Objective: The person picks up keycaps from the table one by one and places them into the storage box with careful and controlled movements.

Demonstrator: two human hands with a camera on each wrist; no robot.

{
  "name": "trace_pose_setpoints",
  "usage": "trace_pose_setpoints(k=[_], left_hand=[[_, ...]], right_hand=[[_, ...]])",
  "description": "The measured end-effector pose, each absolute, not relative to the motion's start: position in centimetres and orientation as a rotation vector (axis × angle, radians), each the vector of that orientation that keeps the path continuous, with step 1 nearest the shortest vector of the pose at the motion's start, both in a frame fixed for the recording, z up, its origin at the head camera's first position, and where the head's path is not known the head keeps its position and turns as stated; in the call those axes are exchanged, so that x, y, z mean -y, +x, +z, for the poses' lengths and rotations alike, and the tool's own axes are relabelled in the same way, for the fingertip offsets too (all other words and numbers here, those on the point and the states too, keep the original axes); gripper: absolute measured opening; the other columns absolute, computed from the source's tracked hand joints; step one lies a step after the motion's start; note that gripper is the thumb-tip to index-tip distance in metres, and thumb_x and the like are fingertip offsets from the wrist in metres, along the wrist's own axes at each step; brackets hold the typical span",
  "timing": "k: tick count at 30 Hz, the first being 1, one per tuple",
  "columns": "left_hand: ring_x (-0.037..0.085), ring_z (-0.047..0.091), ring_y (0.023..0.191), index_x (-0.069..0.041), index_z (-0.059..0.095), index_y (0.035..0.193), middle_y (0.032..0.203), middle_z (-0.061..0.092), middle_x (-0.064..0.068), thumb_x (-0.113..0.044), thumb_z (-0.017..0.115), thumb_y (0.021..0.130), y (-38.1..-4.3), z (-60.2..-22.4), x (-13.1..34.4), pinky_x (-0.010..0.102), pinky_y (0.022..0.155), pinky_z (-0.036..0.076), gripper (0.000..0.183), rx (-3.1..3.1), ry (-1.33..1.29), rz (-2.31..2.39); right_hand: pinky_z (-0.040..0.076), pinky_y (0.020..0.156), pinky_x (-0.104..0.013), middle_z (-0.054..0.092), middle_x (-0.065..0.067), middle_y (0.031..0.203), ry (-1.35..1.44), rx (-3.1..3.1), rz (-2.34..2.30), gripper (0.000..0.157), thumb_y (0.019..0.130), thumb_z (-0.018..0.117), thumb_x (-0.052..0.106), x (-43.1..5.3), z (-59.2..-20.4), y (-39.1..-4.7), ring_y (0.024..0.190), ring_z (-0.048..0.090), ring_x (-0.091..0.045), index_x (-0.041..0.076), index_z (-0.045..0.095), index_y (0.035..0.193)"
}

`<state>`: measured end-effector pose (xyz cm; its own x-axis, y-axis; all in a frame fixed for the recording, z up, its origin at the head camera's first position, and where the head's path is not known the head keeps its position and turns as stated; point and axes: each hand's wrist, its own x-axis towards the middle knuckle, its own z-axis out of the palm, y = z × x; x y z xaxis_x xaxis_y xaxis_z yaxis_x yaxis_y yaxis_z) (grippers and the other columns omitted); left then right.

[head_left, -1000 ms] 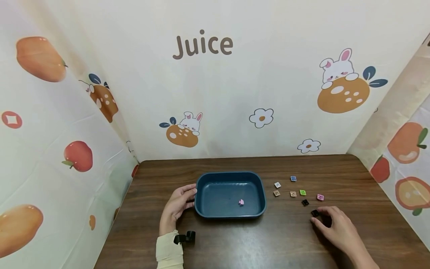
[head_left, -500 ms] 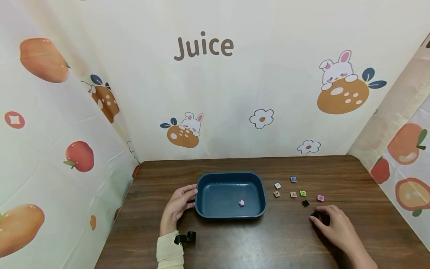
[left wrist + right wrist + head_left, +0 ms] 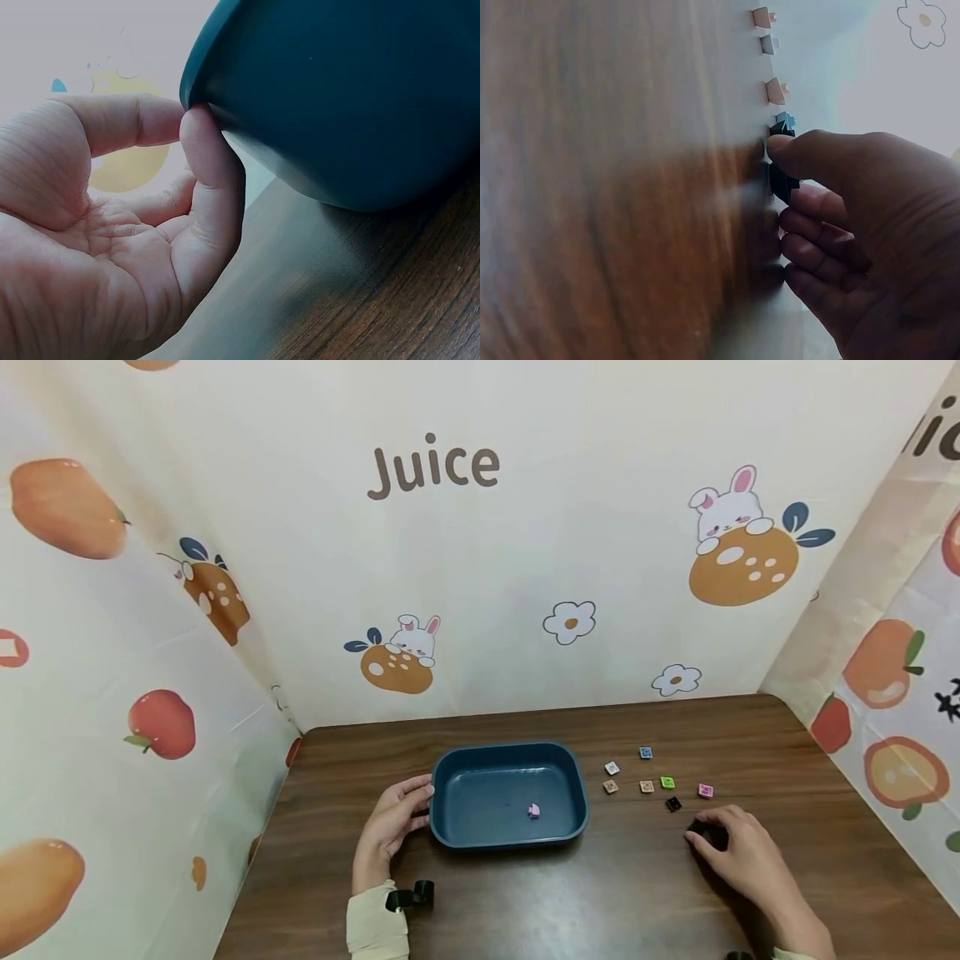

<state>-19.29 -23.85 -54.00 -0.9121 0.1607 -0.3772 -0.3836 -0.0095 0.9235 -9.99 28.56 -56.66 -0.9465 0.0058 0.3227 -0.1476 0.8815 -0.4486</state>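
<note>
My left hand (image 3: 393,818) grips the left end of a dark blue rectangular tray (image 3: 510,842). In the left wrist view, the fingertips meet at the tray's rim (image 3: 196,64). One small pink keyboard switch (image 3: 533,811) lies inside, towards the tray's front right. At the right of the table, my right hand (image 3: 738,847) pinches a black keyboard switch (image 3: 784,184) between thumb and forefinger, close over the wood. The fingers hide most of it in the head view. Just beyond lies another black switch (image 3: 673,804), with a pink one (image 3: 706,791) to its right.
Several more switches are scattered right of the tray: white (image 3: 612,768), blue (image 3: 646,752), green (image 3: 667,783) and two beige, one of them a beige switch (image 3: 611,787) near the tray. A printed curtain (image 3: 487,568) stands along the brown table's (image 3: 585,910) back edge and sides.
The right thumb and forefinger have closed around the black switch, covering more of it. The left hand and tray stay put; the head view has turned slightly.
</note>
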Motion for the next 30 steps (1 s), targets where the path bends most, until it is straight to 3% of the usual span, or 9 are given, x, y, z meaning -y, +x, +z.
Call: trace_pose_setpoints(k=[11, 19, 26, 30], left_hand=[[0.009, 0.067, 0.092, 0.006, 0.050, 0.149, 0.104, 0.071, -0.002, -0.017, 0.063, 0.107, -19.46, -54.20, 23.63, 0.025, 0.076, 0.060, 0.050, -1.890, -0.256, 2.004], [0.010, 0.067, 0.093, 0.006, 0.051, 0.150, 0.107, 0.072, 0.000, -0.019, 0.063, 0.107, -18.96, -54.09, 23.80, 0.025, 0.076, 0.060, 0.051, -1.895, -0.257, 1.994], [0.009, 0.068, 0.094, 0.006, 0.049, 0.151, 0.108, 0.073, -0.001, -0.020, 0.063, 0.107, -18.96, -54.12, 23.87, 0.024, 0.077, 0.060, 0.053, -1.890, -0.234, 1.997], [0.009, 0.068, 0.093, 0.006, 0.050, 0.150, 0.105, 0.072, -0.001, -0.019, 0.063, 0.107, -19.12, -54.09, 23.78, 0.025, 0.076, 0.059, 0.052, -1.893, -0.234, 2.002]], right_hand=[[0.050, 0.075, -0.050, 0.072, -0.010, 0.094, 0.104, 2.737, 0.666, 0.020, 0.077, 0.091, 0.009, -29.07, -56.79, -9.85, 0.089, 0.068, -0.038, 0.006, 0.076, 0.090], [0.051, 0.075, -0.049, 0.073, -0.010, 0.096, 0.082, 2.757, 0.705, 0.018, 0.080, 0.090, 0.010, -29.12, -56.85, -9.75, 0.090, 0.069, -0.038, 0.008, 0.076, 0.091], [0.052, 0.081, -0.062, 0.075, -0.015, 0.101, 0.027, 2.754, 0.735, 0.018, 0.084, 0.087, 0.011, -28.96, -56.59, -9.72, 0.096, 0.071, -0.045, 0.004, 0.077, 0.098], [0.052, 0.083, -0.060, 0.075, -0.014, 0.102, 0.001, 2.756, 0.735, 0.019, 0.085, 0.086, 0.014, -28.63, -56.19, -9.68, 0.098, 0.072, -0.044, 0.005, 0.078, 0.099]])
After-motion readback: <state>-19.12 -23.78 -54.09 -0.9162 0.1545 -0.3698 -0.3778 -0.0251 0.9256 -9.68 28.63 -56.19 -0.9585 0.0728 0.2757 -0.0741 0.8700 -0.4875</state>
